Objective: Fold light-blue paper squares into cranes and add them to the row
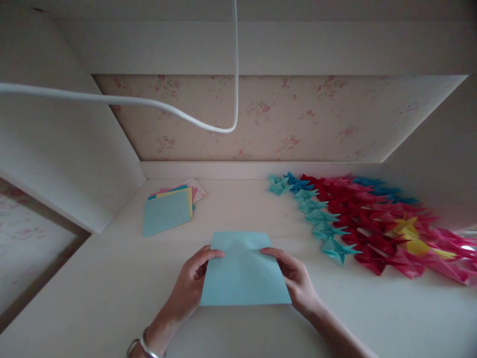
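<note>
A flat, light blue sheet of paper [244, 273] is held up between my two hands, close to the front of the white table. My left hand [196, 273] pinches its left edge, thumb on top and the other fingers behind. On the opposite edge my right hand [294, 276] grips in the same way, its fingers partly hidden under the sheet. The paper looks uncreased apart from a slight bend near the top. Silver bangles [143, 345] circle my left wrist.
At the back left lies a stack of coloured paper sheets [167, 213], light blue on top. Many folded paper pieces [372, 223] in red, pink, blue, teal and yellow spread over the right side. A white cable [179, 117] hangs in front of the flowered wall panel [276, 119].
</note>
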The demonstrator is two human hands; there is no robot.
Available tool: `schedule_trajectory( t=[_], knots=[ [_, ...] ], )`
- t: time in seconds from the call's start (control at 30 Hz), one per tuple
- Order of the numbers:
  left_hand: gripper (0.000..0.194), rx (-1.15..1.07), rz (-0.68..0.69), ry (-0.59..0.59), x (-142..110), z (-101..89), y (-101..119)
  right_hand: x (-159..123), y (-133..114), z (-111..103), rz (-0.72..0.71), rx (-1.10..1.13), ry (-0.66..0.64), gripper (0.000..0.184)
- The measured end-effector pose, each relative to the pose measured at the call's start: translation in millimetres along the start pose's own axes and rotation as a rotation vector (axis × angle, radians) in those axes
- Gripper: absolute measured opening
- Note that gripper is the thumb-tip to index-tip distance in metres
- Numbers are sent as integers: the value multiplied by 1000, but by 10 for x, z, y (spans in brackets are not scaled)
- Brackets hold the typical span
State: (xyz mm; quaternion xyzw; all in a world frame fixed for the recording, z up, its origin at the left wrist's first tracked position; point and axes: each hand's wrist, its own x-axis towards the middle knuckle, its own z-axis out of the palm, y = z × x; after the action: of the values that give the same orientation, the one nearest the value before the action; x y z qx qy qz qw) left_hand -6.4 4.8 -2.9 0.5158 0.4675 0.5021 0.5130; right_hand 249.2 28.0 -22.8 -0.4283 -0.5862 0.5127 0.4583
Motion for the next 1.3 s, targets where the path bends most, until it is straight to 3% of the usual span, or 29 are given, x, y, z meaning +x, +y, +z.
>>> schedule_trajectory(
  t=[0.17,0.33,0.5,0.67,0.83,0.9,1.0,1.1,1.2,1.3],
  knots=[
    [26,103,54,5,3,17,60,-20,28,-27,-26,-34,4,35],
    [16,63,9,33,18,-9,-35,-5,6,-27,-69,-32,9,29],
    [21,68,46,-7,10,-21,-45,-17,-37,-21,4,15,32,28],
    [20,149,104,-123,-31,20,77,-25,27,36,-13,230,102,29],
    [16,177,39,-332,-139,96,89,-2,32,134,30,326,265,23],
    [31,113,6,-278,-171,116,58,3,5,163,33,328,282,24],
    [56,-37,-18,-101,-167,104,20,0,-36,207,27,303,257,25],
    [57,-49,55,19,-104,44,59,-17,-51,262,22,267,225,26],
    [33,179,120,0,-17,-3,200,-35,-54,323,30,200,187,26],
    [36,371,138,-118,71,29,364,-32,-83,377,37,127,169,24]
  ],
)
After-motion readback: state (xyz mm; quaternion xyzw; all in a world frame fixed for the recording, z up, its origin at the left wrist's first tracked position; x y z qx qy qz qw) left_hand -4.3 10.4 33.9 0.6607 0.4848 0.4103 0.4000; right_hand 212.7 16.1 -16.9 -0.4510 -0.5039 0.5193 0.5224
